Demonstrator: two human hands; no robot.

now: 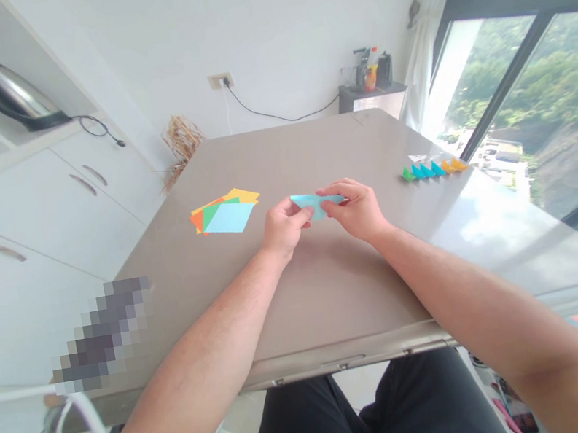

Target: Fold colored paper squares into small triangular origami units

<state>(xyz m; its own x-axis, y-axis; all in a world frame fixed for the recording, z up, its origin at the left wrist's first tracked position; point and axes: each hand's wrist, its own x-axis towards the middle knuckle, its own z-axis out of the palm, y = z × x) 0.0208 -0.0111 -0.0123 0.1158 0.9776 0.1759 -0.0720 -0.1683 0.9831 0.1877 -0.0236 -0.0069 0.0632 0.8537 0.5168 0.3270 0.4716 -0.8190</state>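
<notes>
Between my two hands is a light blue sheet of origami paper (317, 209), folded into a rough triangle with its long edge on top. My left hand (284, 227) pinches its left side, thumb on the near face. My right hand (355, 207) grips the right side, fingers along the top edge and thumb in front. To the left lies a fanned pile of square paper sheets (230, 217) in light blue, green, orange and yellow. Off to the right stands a row of small folded paper boats (427, 170), green, blue and orange.
The brown-grey table (329, 291) stretches away toward a white wall with a plugged-in cord. A blurred-out dark object (106, 332) lies at its left edge. An electric kettle (14, 96) sits on a shelf at left. Windows line the right side.
</notes>
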